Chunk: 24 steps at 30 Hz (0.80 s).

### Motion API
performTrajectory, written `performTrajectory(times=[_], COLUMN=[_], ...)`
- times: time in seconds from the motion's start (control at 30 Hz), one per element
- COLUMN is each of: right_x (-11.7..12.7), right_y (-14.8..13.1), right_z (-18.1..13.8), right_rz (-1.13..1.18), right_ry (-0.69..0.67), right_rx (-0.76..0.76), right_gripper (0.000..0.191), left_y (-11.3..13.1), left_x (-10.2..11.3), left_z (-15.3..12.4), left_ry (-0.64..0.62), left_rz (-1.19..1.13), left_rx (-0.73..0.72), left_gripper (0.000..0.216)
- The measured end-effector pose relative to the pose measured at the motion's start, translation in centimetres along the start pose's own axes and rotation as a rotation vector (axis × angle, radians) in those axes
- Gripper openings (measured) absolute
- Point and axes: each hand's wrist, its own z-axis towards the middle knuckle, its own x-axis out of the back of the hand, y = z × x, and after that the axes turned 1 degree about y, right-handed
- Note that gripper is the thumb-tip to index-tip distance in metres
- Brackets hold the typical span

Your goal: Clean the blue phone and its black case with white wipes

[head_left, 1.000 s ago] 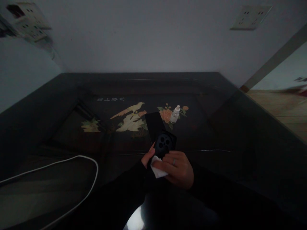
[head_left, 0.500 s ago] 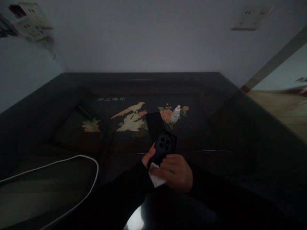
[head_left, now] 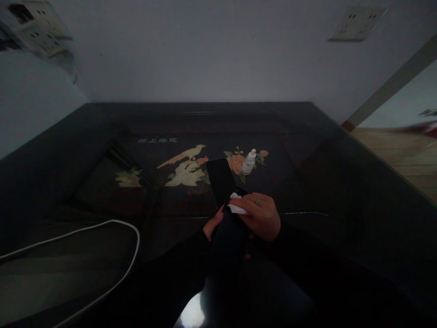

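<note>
The left hand [head_left: 212, 226] grips a dark smartphone [head_left: 228, 228] by its long edges, fingers wrapped around it. The right hand [head_left: 261, 215] pinches a small white cloth [head_left: 236, 207] flat against the phone's upper end, at twelve o'clock on the phone. The phone looks rigid, slick and breakable (edges give the surest hold); the cloth is limp and light. A white dropper bottle [head_left: 248, 162] stands at one o'clock on the lacquered table [head_left: 307, 182].

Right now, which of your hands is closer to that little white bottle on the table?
Right. The right hand, pressing a white cloth onto the phone, sits just below the bottle; the left hand grips the phone farther back.
</note>
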Motion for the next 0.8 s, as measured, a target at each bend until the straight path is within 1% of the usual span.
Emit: performTrajectory(times=[0.07,0.13,0.23,0.27,0.37,0.47,0.57,0.73,0.8], right_x=[0.14,0.21,0.24,0.25,0.31,0.35,0.39,0.45,0.41], right_y=[0.14,0.21,0.37,0.47,0.85,0.99,0.88,0.69,0.62], right_z=[0.08,0.11,0.11,0.1,0.12,0.15,0.16,0.17,0.17], right_rz=[-0.023,-0.024,-0.025,-0.03,-0.041,-0.036,-0.031,-0.041,-0.04], right_ry=[-0.006,-0.019,-0.033,-0.028,0.01,0.004,-0.001,0.031,0.016], right_rx=[-0.036,-0.036,-0.021,-0.031,-0.084,-0.066,0.003,-0.037,0.002], right_gripper=[0.02,0.019,0.018,0.017,0.017,0.017,0.017,0.017,0.017], left_y=[-0.05,-0.01,0.14,0.19,0.39,0.55,0.57,0.5,0.57], left_x=[-0.57,-0.9,-0.94,-0.88,-0.64,-0.48,-0.46,-0.47,-0.41], left_z=[-0.41,-0.51,-0.34,-0.28,-0.22,-0.26,-0.3,-0.32,-0.32], left_ry=[-0.052,-0.087,-0.093,-0.104,-0.18,-0.231,-0.229,-0.212,-0.201], left_rz=[-0.068,-0.12,-0.114,-0.112,-0.119,-0.129,-0.138,-0.129,-0.132], left_rx=[0.125,0.177,0.121,0.122,0.179,0.213,0.244,0.226,0.242], left_gripper=[0.066,0.069,0.06,0.06,0.058,0.051,0.053,0.053,0.052])
